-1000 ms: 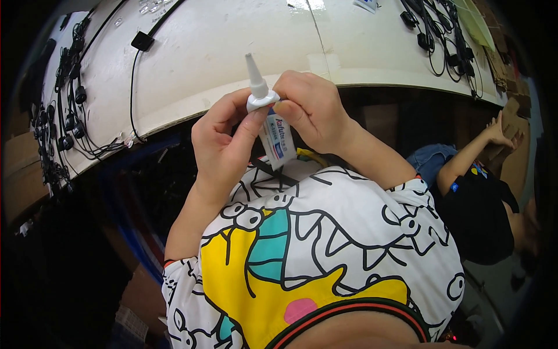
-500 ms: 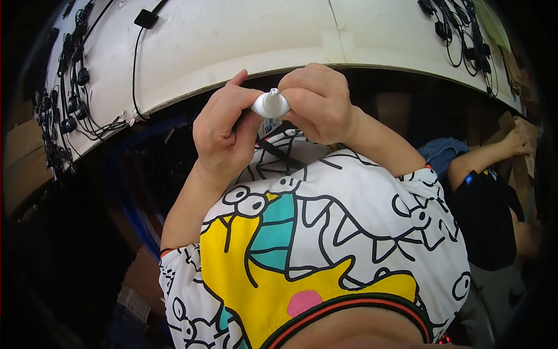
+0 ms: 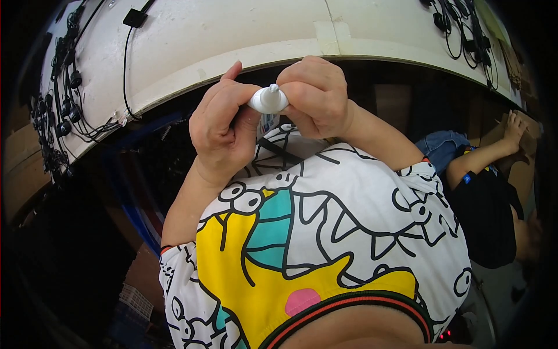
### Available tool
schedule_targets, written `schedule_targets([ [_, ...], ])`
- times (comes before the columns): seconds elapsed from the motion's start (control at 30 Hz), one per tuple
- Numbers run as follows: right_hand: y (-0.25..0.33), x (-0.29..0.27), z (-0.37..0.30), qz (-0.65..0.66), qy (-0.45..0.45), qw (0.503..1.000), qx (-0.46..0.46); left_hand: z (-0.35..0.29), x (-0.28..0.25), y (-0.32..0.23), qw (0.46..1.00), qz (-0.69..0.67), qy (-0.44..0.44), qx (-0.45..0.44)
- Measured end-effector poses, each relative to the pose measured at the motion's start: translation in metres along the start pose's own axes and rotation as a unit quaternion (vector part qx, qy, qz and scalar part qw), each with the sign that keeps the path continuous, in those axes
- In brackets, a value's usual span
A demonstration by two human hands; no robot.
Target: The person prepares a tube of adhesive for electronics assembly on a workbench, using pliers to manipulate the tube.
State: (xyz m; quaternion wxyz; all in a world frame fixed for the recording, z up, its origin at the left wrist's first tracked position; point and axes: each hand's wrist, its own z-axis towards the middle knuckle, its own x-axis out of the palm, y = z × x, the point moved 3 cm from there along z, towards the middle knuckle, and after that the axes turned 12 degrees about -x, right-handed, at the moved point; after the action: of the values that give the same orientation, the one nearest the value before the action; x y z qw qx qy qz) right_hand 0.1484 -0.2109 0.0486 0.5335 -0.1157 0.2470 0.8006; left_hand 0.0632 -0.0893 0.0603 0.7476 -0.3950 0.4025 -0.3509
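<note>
Just above frame centre: left hand (image 3: 224, 131) curled about a small white tube (image 3: 268, 99), thumb and fingers pinching its nozzled cap; right hand (image 3: 317, 96) closed on the tube from the other side, nozzle pointing up at the camera. Apparently mid-twist on the cap; next calls for a firm hold and counter-turn. Beyond, the white table (image 3: 232, 41) edge, black cables (image 3: 61, 116) at upper left, another person (image 3: 488, 192) at right.

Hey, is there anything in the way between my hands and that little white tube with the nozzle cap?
Nothing visible is in the way. Both the left hand and the right hand already grip the white tube directly, in front of the chest, just below the edge of the white table. The black cables lie off to the left.
</note>
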Motion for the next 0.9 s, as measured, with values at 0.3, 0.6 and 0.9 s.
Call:
schedule_targets([
  [0.3,-0.005,-0.016,-0.005,0.139,-0.095,0.944,0.283,-0.008,0.014,-0.008,0.932,-0.171,0.168,-0.273],
  [0.6,0.013,-0.026,-0.017,0.358,-0.047,0.845,0.394,-0.025,0.022,-0.017,0.919,-0.168,0.143,-0.328],
  [0.9,0.045,-0.027,-0.024,0.382,-0.157,0.798,0.439,-0.035,0.038,-0.021,0.934,-0.145,0.179,-0.272],
])
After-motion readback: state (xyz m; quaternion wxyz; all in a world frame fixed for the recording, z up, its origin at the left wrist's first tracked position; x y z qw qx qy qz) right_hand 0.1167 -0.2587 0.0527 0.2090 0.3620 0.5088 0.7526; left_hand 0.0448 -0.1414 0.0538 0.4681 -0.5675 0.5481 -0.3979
